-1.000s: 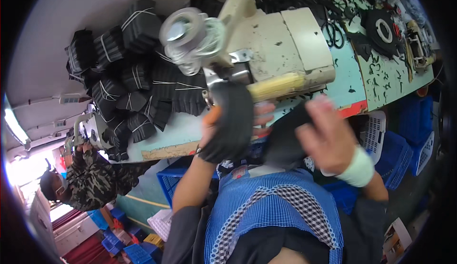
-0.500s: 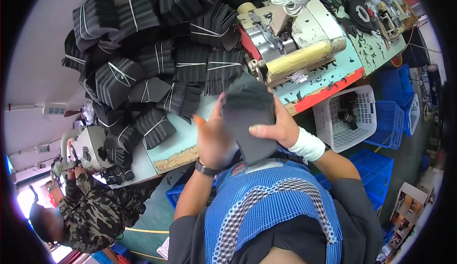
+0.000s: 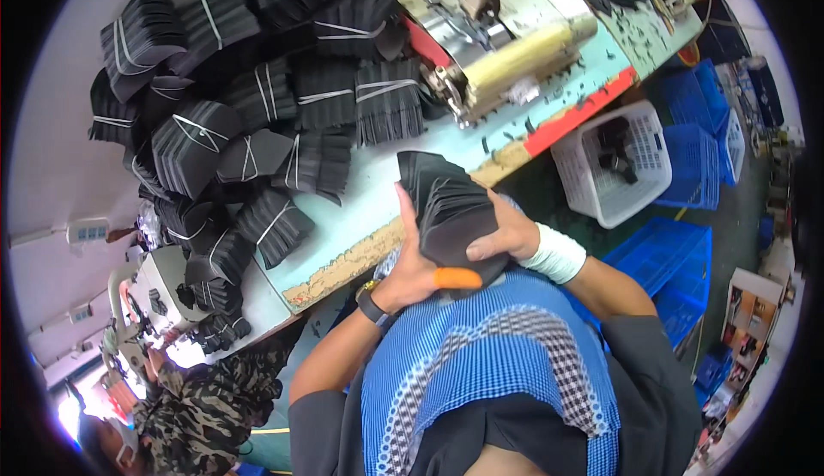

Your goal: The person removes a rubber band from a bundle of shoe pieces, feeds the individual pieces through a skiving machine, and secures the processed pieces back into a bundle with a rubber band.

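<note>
Both my hands hold a loose stack of black flat shaped pieces (image 3: pixel 455 210) in front of my apron, its layers fanned out toward the far end. My left hand (image 3: pixel 410 274) grips the stack's left side, an orange cover on its thumb lying across the near end. On the right side, my right hand (image 3: pixel 513 234) is closed round the stack with its thumb on top; a white wrap (image 3: pixel 554 253) circles that wrist. Several tied bundles of similar black pieces (image 3: pixel 196 143) are piled on the table to the left.
A sewing machine (image 3: pixel 515 64) stands on the pale table (image 3: pixel 343 236) beyond my hands, with black scraps around it. A white basket (image 3: pixel 601 206) and blue crates (image 3: pixel 657 278) sit at the right. At lower left, a person in camouflage (image 3: pixel 215 399) works at another machine (image 3: pixel 163 291).
The stack has gone from fairly even to fanned out, drawn closer to my apron. My left thumb has swung across its near end. The view has shifted slightly.
</note>
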Tool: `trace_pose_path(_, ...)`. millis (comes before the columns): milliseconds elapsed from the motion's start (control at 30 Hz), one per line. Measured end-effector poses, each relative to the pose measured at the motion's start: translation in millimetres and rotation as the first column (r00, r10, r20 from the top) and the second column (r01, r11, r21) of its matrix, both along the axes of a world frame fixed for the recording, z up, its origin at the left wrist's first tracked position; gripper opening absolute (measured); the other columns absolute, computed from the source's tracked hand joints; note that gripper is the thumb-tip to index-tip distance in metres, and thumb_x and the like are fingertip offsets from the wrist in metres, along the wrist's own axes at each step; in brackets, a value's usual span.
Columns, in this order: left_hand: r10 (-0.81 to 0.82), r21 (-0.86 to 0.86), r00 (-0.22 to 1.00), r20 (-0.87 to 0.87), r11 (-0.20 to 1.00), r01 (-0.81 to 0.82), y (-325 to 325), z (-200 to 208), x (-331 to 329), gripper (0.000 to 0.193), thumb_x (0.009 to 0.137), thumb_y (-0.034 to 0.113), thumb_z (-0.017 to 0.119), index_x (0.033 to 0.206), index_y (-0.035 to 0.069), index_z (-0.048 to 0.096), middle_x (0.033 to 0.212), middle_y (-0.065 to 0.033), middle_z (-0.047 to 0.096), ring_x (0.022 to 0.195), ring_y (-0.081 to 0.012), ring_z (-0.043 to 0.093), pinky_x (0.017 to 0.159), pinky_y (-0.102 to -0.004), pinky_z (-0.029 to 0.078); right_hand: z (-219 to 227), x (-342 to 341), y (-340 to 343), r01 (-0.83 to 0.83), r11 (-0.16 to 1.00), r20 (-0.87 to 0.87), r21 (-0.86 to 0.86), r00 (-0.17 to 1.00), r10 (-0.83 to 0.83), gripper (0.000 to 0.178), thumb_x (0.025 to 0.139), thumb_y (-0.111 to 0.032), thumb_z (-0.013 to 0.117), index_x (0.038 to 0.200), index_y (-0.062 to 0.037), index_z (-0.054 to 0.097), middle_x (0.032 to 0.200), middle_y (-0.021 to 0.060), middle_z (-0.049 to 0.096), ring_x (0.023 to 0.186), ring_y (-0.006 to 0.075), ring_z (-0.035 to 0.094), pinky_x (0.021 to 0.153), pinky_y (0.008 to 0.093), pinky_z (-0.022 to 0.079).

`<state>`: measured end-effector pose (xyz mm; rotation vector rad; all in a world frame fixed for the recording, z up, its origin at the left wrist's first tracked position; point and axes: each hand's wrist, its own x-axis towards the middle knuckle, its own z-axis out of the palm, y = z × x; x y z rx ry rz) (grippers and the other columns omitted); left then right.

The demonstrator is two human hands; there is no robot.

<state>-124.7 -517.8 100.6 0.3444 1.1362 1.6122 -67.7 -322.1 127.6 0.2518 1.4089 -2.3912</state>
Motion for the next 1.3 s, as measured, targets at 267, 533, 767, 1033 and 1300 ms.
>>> trace_pose_path(267, -0.137, -0.086, 0.989, -0.062, 0.988, 0.132, 52.7, 28.3, -46.8, 0.072, 0.085, 0.024, 0.071, 0.139, -0.002, 0.032, 0.135, -0.0146, 0.043, 0.124, -0.0241, 0.046, 0.104, -0.0344, 0.037, -9.0, 2.9, 12.4, 0.318, 0.942, 0.048, -0.105, 0.948, -0.315, 0.070, 0.075, -0.024, 0.071, 0.134, 0.0018, 0.044, 0.118, 0.0099, 0.058, 0.109, 0.0176, 0.055, 0.097, 0.0315, 0.043)
trace_pose_path(533, 0.032, 0.051, 0.215, -0.976, 0.995, 0.084, 93.7, 92.8, 4.6, 0.025, 0.074, -0.003, 0.072, 0.099, 0.000, 0.067, 0.085, -0.0137, 0.065, 0.071, -0.0293, 0.065, 0.067, -0.0334, 0.052, 12.4, 7.5, 44.9, 0.866, 0.497, -0.039, -0.065, 0.495, -0.868, 0.040, 0.080, -0.019, 0.069, 0.112, 0.0015, 0.059, 0.099, 0.0084, 0.065, 0.087, 0.0148, 0.063, 0.079, 0.0287, 0.053)
trace_pose_path(767, -0.080, -0.025, 0.198, -0.977, 0.963, 0.267, 125.3, 74.7, 21.8, 0.022, 0.076, -0.002, 0.071, 0.097, 0.000, 0.066, 0.089, -0.0148, 0.066, 0.075, -0.0321, 0.065, 0.068, -0.0360, 0.053, 31.4, 32.9, 48.8, 0.904, 0.427, -0.202, -0.001, 0.418, -0.886, 0.043, 0.079, -0.021, 0.072, 0.112, 0.0020, 0.058, 0.100, 0.0089, 0.063, 0.086, 0.0151, 0.063, 0.079, 0.0282, 0.053)
trace_pose_path(1033, -0.311, 0.222, 0.946, -0.094, 0.919, 0.324, 157.1, 60.2, 50.7, 0.008, 0.083, 0.003, 0.066, 0.088, 0.002, 0.059, 0.088, -0.0060, 0.062, 0.079, -0.0117, 0.058, 0.072, -0.0244, 0.045, 23.4, 80.0, 96.2, 0.923, 0.383, -0.219, -0.012, 0.372, -0.902, 0.053, 0.079, -0.025, 0.071, 0.121, 0.0029, 0.052, 0.107, 0.0103, 0.062, 0.095, 0.0176, 0.062, 0.087, 0.0307, 0.051)
trace_pose_path(1300, -0.097, 0.087, 0.952, -0.291, 0.988, 0.127, 233.5, 60.5, -12.0, 0.009, 0.092, 0.009, 0.055, 0.085, 0.005, 0.059, 0.073, 0.0029, 0.054, 0.057, -0.0084, 0.048, 0.055, -0.0220, 0.039, 22.5, 196.9, 152.0, 0.870, 0.454, -0.332, -0.192, 0.377, -0.865, 0.085, 0.071, -0.019, 0.074, 0.141, 0.0016, 0.030, 0.127, 0.0150, 0.054, 0.118, 0.0246, 0.054, 0.104, 0.0356, 0.040)
